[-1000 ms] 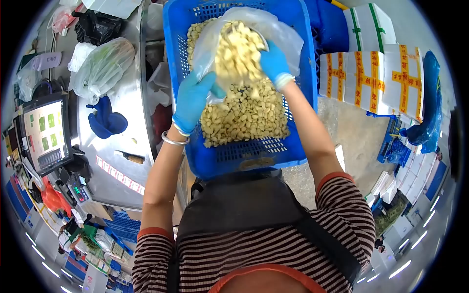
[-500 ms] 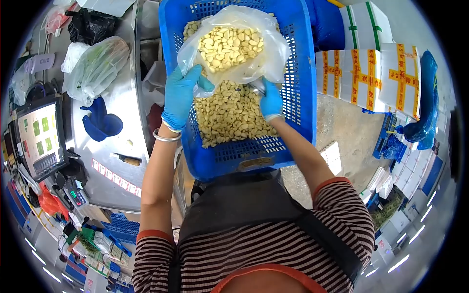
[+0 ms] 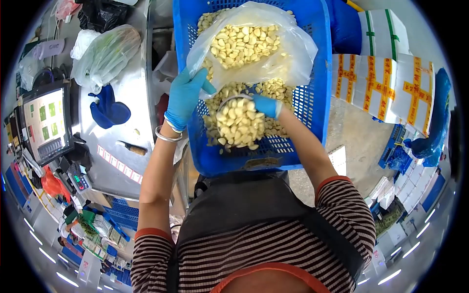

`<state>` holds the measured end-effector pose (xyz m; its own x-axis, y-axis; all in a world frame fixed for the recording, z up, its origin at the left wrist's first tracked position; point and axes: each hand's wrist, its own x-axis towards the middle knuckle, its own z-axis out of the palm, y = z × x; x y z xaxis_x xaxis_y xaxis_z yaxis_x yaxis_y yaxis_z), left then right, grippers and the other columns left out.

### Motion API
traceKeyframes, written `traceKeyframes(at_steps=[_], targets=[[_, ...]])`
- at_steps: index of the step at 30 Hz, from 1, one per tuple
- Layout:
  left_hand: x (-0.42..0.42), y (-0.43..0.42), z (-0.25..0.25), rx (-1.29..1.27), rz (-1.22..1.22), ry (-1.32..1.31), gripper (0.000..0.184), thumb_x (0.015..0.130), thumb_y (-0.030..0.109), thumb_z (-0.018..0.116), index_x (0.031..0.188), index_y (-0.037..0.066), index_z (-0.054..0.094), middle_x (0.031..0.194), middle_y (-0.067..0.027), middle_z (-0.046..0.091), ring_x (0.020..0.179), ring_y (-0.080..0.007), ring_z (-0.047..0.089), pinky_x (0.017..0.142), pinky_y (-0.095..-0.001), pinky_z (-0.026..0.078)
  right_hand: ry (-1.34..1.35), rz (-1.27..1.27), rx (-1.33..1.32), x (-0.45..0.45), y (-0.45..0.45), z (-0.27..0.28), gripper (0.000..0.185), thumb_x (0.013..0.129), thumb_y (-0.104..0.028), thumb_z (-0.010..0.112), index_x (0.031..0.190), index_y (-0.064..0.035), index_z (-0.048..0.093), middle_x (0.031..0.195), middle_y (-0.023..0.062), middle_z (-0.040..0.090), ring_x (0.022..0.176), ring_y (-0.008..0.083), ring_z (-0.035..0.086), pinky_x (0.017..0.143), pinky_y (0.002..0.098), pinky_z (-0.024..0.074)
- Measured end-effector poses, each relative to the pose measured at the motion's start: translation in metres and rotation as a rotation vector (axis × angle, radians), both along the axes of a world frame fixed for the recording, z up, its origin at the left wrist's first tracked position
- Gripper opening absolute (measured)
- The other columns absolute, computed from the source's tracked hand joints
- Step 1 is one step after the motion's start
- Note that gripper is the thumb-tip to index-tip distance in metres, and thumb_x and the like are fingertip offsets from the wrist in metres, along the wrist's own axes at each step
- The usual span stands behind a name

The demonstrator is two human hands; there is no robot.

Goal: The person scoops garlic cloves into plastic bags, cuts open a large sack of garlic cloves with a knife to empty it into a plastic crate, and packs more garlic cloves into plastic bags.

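Observation:
My left hand (image 3: pixel 184 97), in a blue glove, pinches the near left edge of a clear plastic bag (image 3: pixel 293 58). Inside the bag lie pale, bean-like pieces (image 3: pixel 244 44). My right hand (image 3: pixel 266 106), also gloved, is closed on a round metal scoop (image 3: pixel 234 96), most of which is hidden under a heap of the same pieces. The heaped scoop is over the near part of a blue perforated crate (image 3: pixel 325 97). More loose pieces (image 3: pixel 278 95) cover part of the crate's floor, beneath and beside the bag.
Left of the crate, a metal table (image 3: pixel 117 166) holds a knife (image 3: pixel 132 147), a blue cloth-like item (image 3: pixel 108 107), a plastic bag of greens (image 3: pixel 105 53) and a row of labels. A screen (image 3: pixel 46 122) stands at far left. White taped boxes (image 3: pixel 371 83) are stacked at right.
My right hand first tipped pieces from the scoop into the bag, then dropped to the loose pieces, and now holds the scoop heaped near the crate's front. My left hand has kept the bag's edge.

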<state>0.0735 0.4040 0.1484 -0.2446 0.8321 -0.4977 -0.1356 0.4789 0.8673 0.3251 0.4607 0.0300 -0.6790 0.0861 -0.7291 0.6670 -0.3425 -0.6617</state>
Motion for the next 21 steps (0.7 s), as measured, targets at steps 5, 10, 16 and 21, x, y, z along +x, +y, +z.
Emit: traceKeyframes(at_steps=[5,10,16,21], targets=[[0.008,0.004,0.013,-0.020,0.030,-0.117,0.023,0.097,0.018,0.055,0.103,-0.002,0.063,0.072,-0.0071,0.067,0.069,-0.0135,0.064,0.070,-0.0264,0.052,0.044,-0.634,0.006,0.018,0.077,0.077,0.044,0.097,-0.033,0.050,0.124,0.0004,0.059,0.113,0.0150,0.068,0.098,0.0198,0.067,0.089,0.0322,0.0524],[0.034,0.026,0.043,0.130,0.002,-0.175,0.019,0.094,0.016,0.056,0.099,-0.002,0.062,0.070,-0.0089,0.067,0.065,-0.0145,0.064,0.067,-0.0270,0.051,-0.102,-0.419,1.719,-0.039,0.100,0.096,0.050,0.077,0.005,0.055,0.125,-0.0076,0.060,0.115,0.0163,0.064,0.098,0.0335,0.063,0.086,0.0401,0.0517],[0.016,0.028,0.035,0.118,0.042,-0.231,0.027,0.095,0.013,0.054,0.115,-0.005,0.057,0.071,-0.0091,0.066,0.067,-0.0177,0.066,0.069,-0.0294,0.054,0.388,-0.374,1.646,0.011,0.030,0.127,0.062,0.069,0.004,0.063,0.129,-0.0156,0.059,0.122,0.0139,0.062,0.110,0.0344,0.060,0.091,0.0404,0.0522],[0.015,0.011,0.022,0.072,0.039,-0.178,0.024,0.095,0.014,0.053,0.111,-0.003,0.059,0.068,-0.0079,0.066,0.068,-0.0129,0.063,0.069,-0.0252,0.051,-0.229,0.103,1.520,0.074,-0.021,0.028,0.051,0.075,0.002,0.057,0.124,-0.0124,0.057,0.112,0.0120,0.061,0.111,0.0331,0.058,0.085,0.0393,0.0533]])
